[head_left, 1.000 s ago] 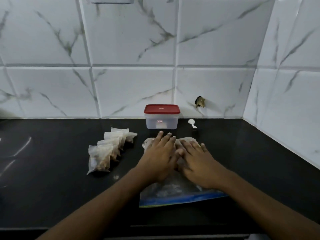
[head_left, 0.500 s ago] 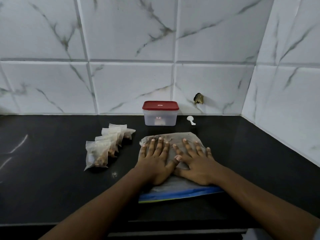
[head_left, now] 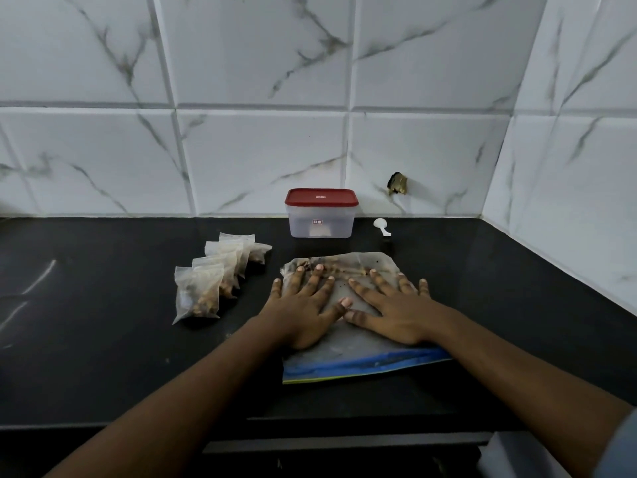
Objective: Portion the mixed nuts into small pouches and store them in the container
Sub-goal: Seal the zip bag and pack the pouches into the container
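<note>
A large clear zip bag with a blue seal strip lies flat on the black counter, a thin band of nuts left at its far end. My left hand and my right hand press flat on it side by side, fingers spread, thumbs nearly touching. Several small filled pouches lie in an overlapping row to the left. A clear container with a red lid, lid on, stands by the back wall behind the bag.
A small white scoop lies right of the container. The black counter meets tiled walls at the back and on the right. A dark fitting sticks out of the back wall. The counter's front edge runs below my forearms.
Both hands slid back toward me along the bag and spread their fingers wider, leaving the nuts gathered at the bag's far end uncovered.
</note>
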Demonstrator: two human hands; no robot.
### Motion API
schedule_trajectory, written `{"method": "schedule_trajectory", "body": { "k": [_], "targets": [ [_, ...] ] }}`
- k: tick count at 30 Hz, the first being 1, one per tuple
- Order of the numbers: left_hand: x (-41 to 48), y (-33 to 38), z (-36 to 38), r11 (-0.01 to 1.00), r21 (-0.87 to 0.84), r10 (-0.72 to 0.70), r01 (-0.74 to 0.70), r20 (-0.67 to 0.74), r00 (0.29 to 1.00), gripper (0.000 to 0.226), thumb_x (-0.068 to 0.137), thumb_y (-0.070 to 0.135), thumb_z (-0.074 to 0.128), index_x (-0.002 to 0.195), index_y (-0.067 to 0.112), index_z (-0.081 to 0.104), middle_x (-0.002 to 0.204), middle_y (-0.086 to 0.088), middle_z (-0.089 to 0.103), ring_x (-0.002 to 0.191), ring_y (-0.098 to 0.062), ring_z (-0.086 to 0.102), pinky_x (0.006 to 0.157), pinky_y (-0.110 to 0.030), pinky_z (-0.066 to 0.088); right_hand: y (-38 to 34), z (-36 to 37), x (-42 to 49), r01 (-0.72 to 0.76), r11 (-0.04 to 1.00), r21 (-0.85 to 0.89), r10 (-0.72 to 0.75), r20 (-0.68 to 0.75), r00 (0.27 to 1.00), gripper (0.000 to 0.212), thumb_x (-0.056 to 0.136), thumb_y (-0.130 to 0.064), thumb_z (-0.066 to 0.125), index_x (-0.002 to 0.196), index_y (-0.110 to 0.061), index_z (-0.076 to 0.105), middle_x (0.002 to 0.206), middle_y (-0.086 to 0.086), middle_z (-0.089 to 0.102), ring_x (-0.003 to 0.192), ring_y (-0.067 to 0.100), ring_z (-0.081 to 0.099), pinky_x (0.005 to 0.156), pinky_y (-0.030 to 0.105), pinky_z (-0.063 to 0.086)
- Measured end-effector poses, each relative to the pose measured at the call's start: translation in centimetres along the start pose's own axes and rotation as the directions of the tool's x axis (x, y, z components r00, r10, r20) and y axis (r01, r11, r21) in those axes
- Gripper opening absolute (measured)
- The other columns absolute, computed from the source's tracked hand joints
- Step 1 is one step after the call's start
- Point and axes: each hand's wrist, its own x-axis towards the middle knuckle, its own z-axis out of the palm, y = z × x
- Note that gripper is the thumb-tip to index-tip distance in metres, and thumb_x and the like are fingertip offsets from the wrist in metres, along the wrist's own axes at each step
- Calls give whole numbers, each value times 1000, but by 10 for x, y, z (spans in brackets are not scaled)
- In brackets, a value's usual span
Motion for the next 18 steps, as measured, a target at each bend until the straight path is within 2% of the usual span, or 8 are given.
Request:
{"method": "schedule_trajectory", "body": {
  "k": [3, 5, 10, 14, 16, 17, 18],
  "targets": [
    [3, -4, 2, 999, 28, 16, -16, -5, 1000, 83, 94, 81, 6, 164, 39, -5, 170, 8, -24, 156, -25, -26, 125, -60, -10, 3, -1, 0, -18, 1000, 16, 18, 9, 1000, 87, 75, -100, 7, 151, -66, -18, 171, -11, -26, 158, 41, -18, 119, 72, -15],
    [4, -10, 4, 998, 50, 28, -28, -4, 1000, 86, 92, 84, 7, 164, 40, -5, 170, 7, -24, 156, -25, -25, 126, -59, -9, 10, -1, -1, -36, 999, 29, 36, 15, 999, 91, 73, -102, 6, 152, -65, -18, 171, -9, -26, 158, 41, -18, 119, 71, -15],
    [1, -20, 4, 997, 56, 49, -50, 9, 999, 89, 90, 87, 11, 165, 39, -2, 171, 3, -21, 157, -25, -23, 126, -58, -6, 33, -2, -11, -83, 996, 44, 82, 20, 996, 91, 80, -96, 7, 158, -55, -15, 173, -10, -21, 161, 29, -15, 119, 72, -14],
    [-11, -16, -2, 993, 71, 99, -93, -81, 992, 82, 96, 79, 15, 165, 37, 0, 172, 1, -16, 157, -25, -22, 126, -59, -7, 32, -2, -19, -106, 993, 44, 107, -21, 994, 85, 86, -91, 5, 159, -54, -13, 174, -10, -15, 160, 38, -11, 118, 72, -17],
    [-21, -14, -8, 982, 97, 184, -165, -242, 953, 77, 99, 74, 18, 165, 35, 16, 174, 2, 6, 160, -25, -6, 128, -57, -1, 29, -3, -26, -66, 998, 4, 66, -108, 992, 75, 95, -82, 10, 162, -51, -5, 176, -5, -5, 160, 40, -6, 119, 70, -14],
    [-30, -12, -13, 974, 81, 228, -213, -343, 911, 73, 99, 71, 21, 160, 34, 34, 170, 3, 27, 159, -24, 12, 128, -54, 10, 28, -5, -30, -14, 1000, 1, 14, -185, 983, 69, 100, -75, 15, 164, -49, 5, 176, -2, 7, 161, 38, 2, 123, 67, -6],
    [-40, -9, -17, 960, 39, 267, -278, -432, 862, 67, 99, 67, 27, 150, 32, 52, 157, 6, 49, 151, -21, 33, 124, -51, 26, 25, -10, -38, 66, 997, 27, -57, -274, 960, 62, 105, -67, 24, 163, -46, 21, 171, -1, 26, 158, 35, 16, 126, 61, 9]
  ]
}}
